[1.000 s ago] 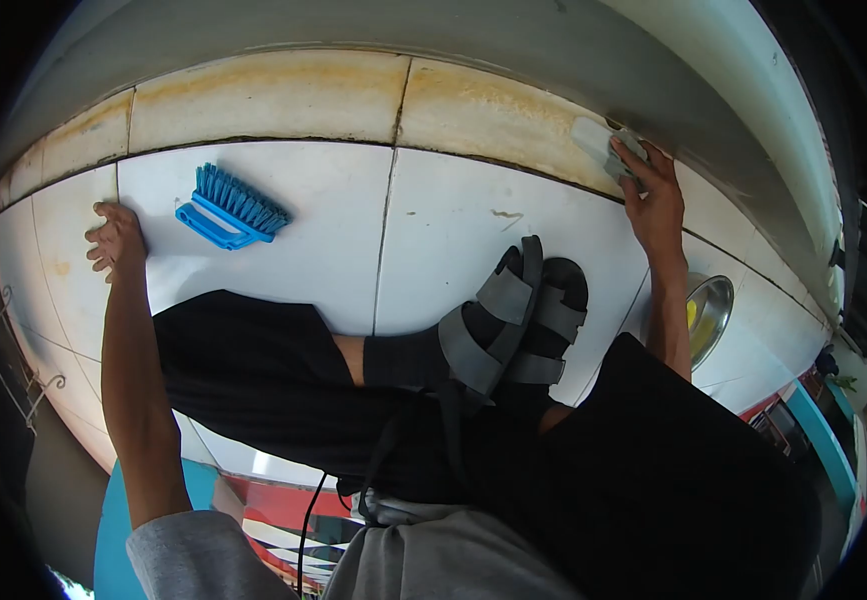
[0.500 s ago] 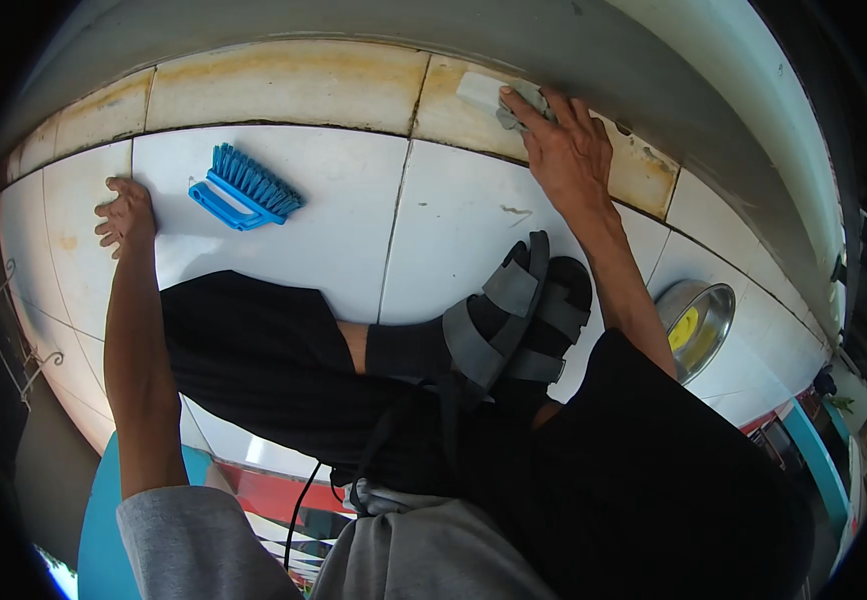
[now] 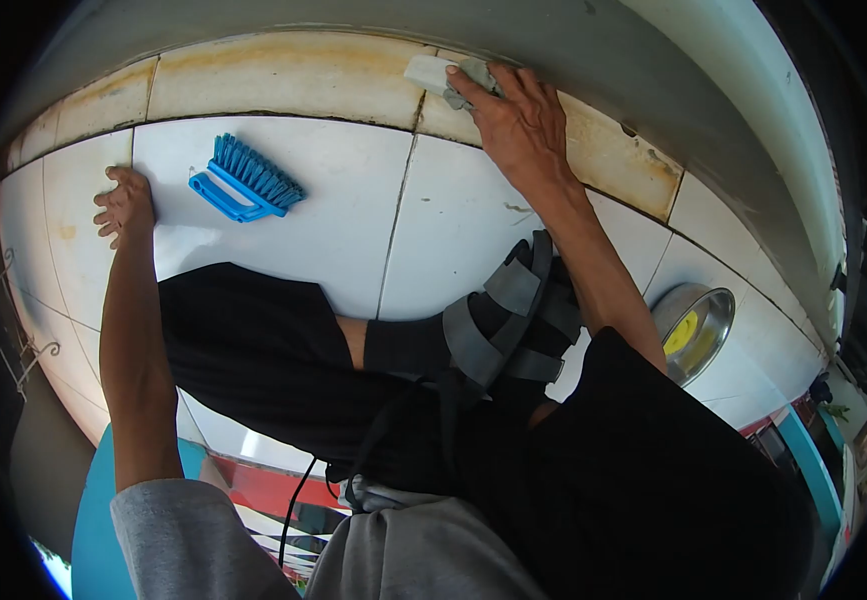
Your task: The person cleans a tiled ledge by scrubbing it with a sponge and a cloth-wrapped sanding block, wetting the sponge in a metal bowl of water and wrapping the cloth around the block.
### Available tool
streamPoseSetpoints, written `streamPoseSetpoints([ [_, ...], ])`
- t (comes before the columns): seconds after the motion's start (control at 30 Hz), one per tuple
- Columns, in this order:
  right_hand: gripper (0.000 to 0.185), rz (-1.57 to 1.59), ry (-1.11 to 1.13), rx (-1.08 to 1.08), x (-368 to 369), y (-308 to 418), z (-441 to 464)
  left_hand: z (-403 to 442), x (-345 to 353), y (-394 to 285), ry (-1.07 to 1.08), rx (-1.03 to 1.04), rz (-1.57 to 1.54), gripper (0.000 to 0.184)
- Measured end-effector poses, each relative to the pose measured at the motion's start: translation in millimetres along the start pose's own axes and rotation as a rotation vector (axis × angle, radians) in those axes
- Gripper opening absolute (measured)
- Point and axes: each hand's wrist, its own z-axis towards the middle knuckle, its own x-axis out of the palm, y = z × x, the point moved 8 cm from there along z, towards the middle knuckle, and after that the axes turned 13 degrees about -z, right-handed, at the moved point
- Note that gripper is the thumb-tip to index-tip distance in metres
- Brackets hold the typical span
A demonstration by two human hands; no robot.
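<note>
My right hand (image 3: pixel 521 125) presses a crumpled grey cloth (image 3: pixel 475 82) against the stained skirting tile (image 3: pixel 293 72), its fingers bent around it. A flat white piece (image 3: pixel 426 73) sticks out to the left of the cloth; I cannot tell exactly what it is. On the floor tiles at far left, my left hand (image 3: pixel 124 205) rests with its fingers spread and nothing in it. To its right lies a blue scrub brush (image 3: pixel 243 182), bristles toward the wall, touched by neither hand.
A metal bowl (image 3: pixel 721 335) with something yellow (image 3: pixel 682 332) inside stands on the floor at right. My sandalled feet (image 3: pixel 498 310) are on the tiles in the middle. The grey wall (image 3: pixel 353 25) curves above the skirting, and a thin metal rack (image 3: pixel 25 355) stands at far left.
My right hand has slid left along the skirting with the cloth and the white piece, across the tile joint. My left hand and the brush stay in place; the view shifts slightly.
</note>
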Motion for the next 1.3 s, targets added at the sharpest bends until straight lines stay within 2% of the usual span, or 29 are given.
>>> streamPoseSetpoints([
  [0.13,0.050,0.024,0.074,0.015,-21.3,-48.1,-40.3,2.8,6.4,-2.0,0.022,-0.018,0.006,0.085],
  [0.2,0.057,-0.070,0.202,0.158,-34.5,-106.2,-83.7,-1.9,-0.5,-2.7,0.007,-0.028,-0.005,0.085],
  [0.23,0.058,-0.065,0.181,0.188,-43.6,-133.5,-103.8,3.6,3.6,1.5,0.005,-0.039,0.002,0.085],
  [0.3,0.059,-0.041,0.279,0.316,-43.6,-176.1,-139.0,12.3,8.7,7.4,-0.047,0.046,0.006,0.091],
  [0.4,0.058,-0.077,0.218,0.196,-41.3,-152.2,-119.2,7.8,5.8,5.3,-0.009,0.031,0.013,0.091],
  [0.5,0.052,-0.059,0.102,0.063,-25.0,-79.4,-56.8,-3.7,-1.3,-7.9,0.030,-0.012,-0.019,0.085],
  [0.57,0.046,-0.062,0.063,0.063,-12.1,-41.9,-16.8,5.8,5.4,2.1,0.033,-0.005,0.008,0.085],
  [0.67,0.045,-0.057,0.064,0.060,-7.2,-30.6,-7.6,25.5,19.5,18.8,0.014,0.036,-0.010,0.085],
  [0.7,0.047,-0.055,0.076,0.058,-11.0,-40.0,-18.9,31.2,26.0,18.8,0.030,0.075,-0.016,0.086],
  [0.73,0.049,-0.050,0.086,0.048,-17.6,-54.6,-36.7,16.0,13.5,10.3,0.029,-0.019,-0.009,0.086],
  [0.8,0.055,-0.094,0.205,0.169,-31.8,-104.3,-79.3,8.1,6.5,2.9,0.037,-0.011,0.003,0.086],
  [0.9,0.060,-0.121,0.287,0.353,-46.0,-189.3,-144.7,-1.6,1.9,-3.5,0.046,-0.015,0.009,0.086],
  [0.93,0.059,-0.098,0.272,0.380,-52.4,-194.5,-145.4,-1.3,-0.5,-3.0,0.039,-0.011,-0.002,0.086],
  [1.03,0.058,-0.114,0.199,0.263,-43.4,-169.9,-129.8,-1.5,-0.4,-3.2,0.026,-0.013,0.008,0.087],
  [1.2,0.047,-0.020,0.117,0.070,-8.2,-41.7,-29.9,22.9,19.1,12.8,0.080,0.100,-0.027,0.089],
  [1.23,0.048,-0.103,0.071,0.018,-8.9,-26.9,-18.3,25.5,20.3,16.1,0.085,0.107,-0.032,0.089],
  [1.3,0.050,-0.039,0.140,0.015,-10.0,-34.7,-22.6,42.3,30.5,25.5,0.075,0.105,0.023,0.090],
])
